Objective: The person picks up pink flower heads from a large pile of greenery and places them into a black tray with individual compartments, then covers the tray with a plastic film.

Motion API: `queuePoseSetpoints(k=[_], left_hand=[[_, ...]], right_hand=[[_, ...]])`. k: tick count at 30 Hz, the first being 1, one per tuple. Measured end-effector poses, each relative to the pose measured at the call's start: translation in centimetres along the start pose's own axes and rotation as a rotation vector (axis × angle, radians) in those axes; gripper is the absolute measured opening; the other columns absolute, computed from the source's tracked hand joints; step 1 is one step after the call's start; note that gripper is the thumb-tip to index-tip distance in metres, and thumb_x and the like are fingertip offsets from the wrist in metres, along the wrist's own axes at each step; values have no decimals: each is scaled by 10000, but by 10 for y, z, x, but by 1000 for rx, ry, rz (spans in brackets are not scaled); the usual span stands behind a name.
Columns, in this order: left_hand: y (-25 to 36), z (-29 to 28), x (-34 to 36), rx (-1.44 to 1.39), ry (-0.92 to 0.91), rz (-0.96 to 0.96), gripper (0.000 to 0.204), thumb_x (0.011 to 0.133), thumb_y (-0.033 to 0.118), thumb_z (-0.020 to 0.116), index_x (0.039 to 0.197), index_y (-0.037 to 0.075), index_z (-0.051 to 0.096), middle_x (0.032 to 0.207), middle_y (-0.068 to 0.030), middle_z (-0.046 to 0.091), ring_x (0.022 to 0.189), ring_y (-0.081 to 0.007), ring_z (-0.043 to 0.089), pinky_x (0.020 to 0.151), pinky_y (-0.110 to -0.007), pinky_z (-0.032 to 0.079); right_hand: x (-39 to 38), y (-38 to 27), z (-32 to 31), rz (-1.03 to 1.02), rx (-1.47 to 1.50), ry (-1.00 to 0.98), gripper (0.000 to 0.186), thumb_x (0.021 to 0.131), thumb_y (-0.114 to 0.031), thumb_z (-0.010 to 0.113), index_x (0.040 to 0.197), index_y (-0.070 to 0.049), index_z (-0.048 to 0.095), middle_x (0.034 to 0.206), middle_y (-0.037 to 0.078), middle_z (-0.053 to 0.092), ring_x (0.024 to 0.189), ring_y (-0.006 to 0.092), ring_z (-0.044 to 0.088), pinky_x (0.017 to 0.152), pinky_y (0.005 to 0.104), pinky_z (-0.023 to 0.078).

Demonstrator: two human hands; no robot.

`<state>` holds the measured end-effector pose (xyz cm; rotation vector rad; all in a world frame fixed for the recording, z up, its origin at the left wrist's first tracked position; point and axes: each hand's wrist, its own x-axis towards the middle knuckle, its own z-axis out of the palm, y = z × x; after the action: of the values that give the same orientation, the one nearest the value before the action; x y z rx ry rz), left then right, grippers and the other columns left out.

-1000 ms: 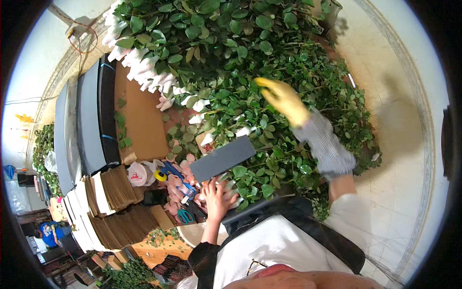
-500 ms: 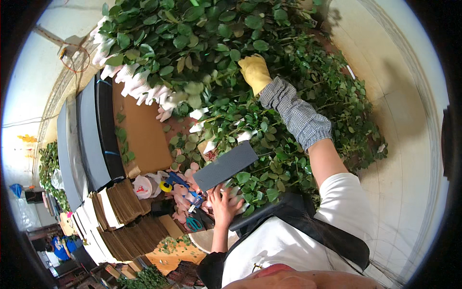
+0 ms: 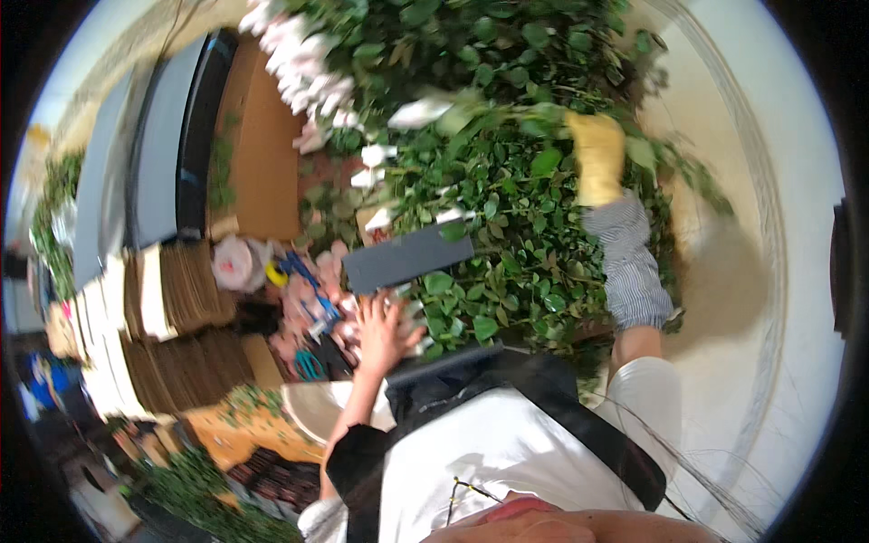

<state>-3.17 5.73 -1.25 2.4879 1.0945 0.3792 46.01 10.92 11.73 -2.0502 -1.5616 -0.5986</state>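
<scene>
My right hand (image 3: 597,158) wears a yellow glove and a striped sleeve. It is closed around a blurred green flower stem (image 3: 507,116) with a white bud (image 3: 418,113) at its far end, held over a big heap of leafy green stems (image 3: 507,235). My bare left hand (image 3: 380,328) lies flat, fingers spread, on a bunch of pale pink blooms (image 3: 317,312) just below a dark grey flat board (image 3: 407,258) that rests on the leaves.
Stacks of brown cardboard sheets (image 3: 176,299) stand at the left, beside long grey bins (image 3: 149,172) and a brown cardboard panel (image 3: 264,163). Blue-handled tools (image 3: 303,271), teal scissors (image 3: 308,364) and a pink roll (image 3: 233,262) lie near my left hand. White-wrapped flower heads (image 3: 299,68) edge the heap.
My right hand has swung from the upper middle of the heap out to the right, now with a white-budded stem in its grip. My left hand stays on the bunch.
</scene>
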Motion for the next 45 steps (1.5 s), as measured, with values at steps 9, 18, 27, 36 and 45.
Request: queuePoseSetpoints(k=[9, 18, 27, 36, 45], left_hand=[[2, 11, 1, -132, 15, -40, 631, 739, 404, 816, 1272, 136, 610, 1381, -191, 503, 1318, -425, 420, 1138, -581, 289], [-1, -2, -4, -65, 137, 27, 589, 698, 406, 847, 1136, 69, 643, 1181, -227, 527, 1218, -422, 472, 1086, -555, 342], [3, -5, 3, 23, 105, 203, 557, 781, 336, 805, 1213, 20, 651, 1226, -130, 633, 1150, -308, 579, 1090, -529, 337], [-1, -20, 4, -369, -93, 282, 251, 910, 107, 688, 1157, 142, 720, 1436, -36, 607, 1376, -400, 443, 1149, -540, 285], [-44, -35, -68, -789, -150, -551, 300, 1055, 224, 553, 1161, -24, 684, 896, -124, 724, 809, -192, 697, 724, -306, 527]], right_hand=[[-113, -69, -151, 65, 272, -774, 146, 989, -117, 614, 1083, -38, 693, 924, 99, 656, 814, 215, 622, 774, 381, 553], [-215, -109, -83, -34, -44, -844, 242, 859, -35, 654, 1071, -69, 766, 889, 162, 726, 811, 321, 699, 733, 394, 561], [-241, -124, -42, -12, -6, -320, 154, 782, -86, 581, 849, -76, 718, 765, 123, 661, 741, 339, 647, 677, 467, 504], [-285, -95, -14, 592, 524, -435, 380, 887, -131, 703, 1262, -92, 662, 1329, 147, 649, 1294, 314, 564, 1130, 407, 404], [-169, -216, -100, 25, 1028, -700, 474, 912, -58, 683, 1378, -74, 597, 1375, 139, 624, 1280, 292, 587, 1074, 399, 469]])
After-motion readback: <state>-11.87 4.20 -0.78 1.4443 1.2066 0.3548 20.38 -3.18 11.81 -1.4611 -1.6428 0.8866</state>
